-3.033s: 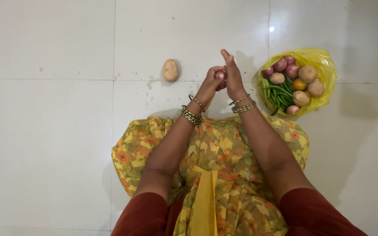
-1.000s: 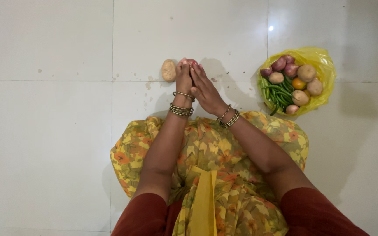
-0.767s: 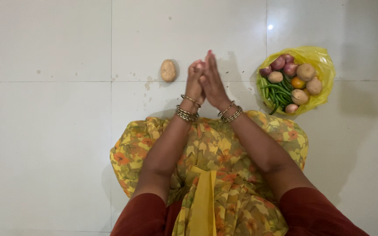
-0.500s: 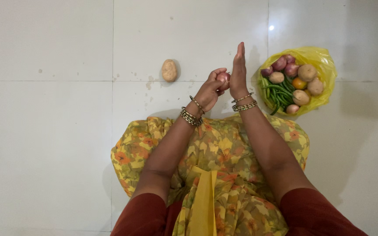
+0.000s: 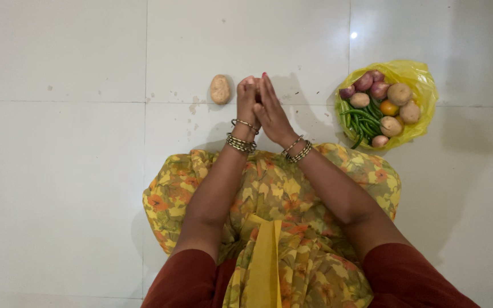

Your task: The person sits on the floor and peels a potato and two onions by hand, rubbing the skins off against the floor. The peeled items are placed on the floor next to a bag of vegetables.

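While the left hand and right hand press together, whatever's between them is hidden. Can't tell the fingers' grip. Potato sits just left.

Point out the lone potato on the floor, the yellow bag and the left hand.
Potato [image 5: 220, 89]: head view, middle of its skin.
Yellow bag [image 5: 415, 73]: head view, upper right rim.
Left hand [image 5: 246, 98]: head view, back of the hand.

Place: a home floor.
Floor: big shiny white tiles.
Food: yellow bag of vegetables, one potato.
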